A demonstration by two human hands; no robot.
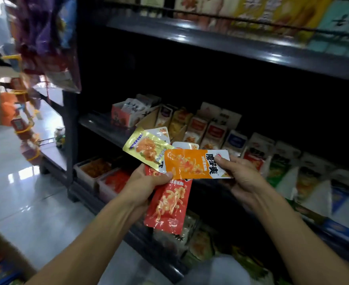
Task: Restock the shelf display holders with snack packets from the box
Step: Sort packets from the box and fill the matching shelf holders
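In front of a dark store shelf (221,44), I watched both bare hands meet over a fan of snack packets. The left hand (144,182) gripped the bunch, its thumb curled across the top and fingers tucked beneath: a yellow packet (146,148) stuck up and to the left, a red packet (168,204) hung down below the hand, and the edges of two white packets peeked out behind. The right hand (241,175) pinched the right end of an orange packet (192,164), thumb pressed on the printed face and fingers curled behind it; the packet lay level across the fan, its left end touching the left thumb. Behind the hands, on the middle shelf, a row of cardboard holders (214,130) stood side by side with packets upright in them, running off to the right into blur. Below, trays (99,171) of red and orange snacks sat on the lower shelf. To the left, bags (46,38) hung from a yellow clip strip (23,122) over a glossy tiled floor (25,192). I could not tell whether the supply box was in view.
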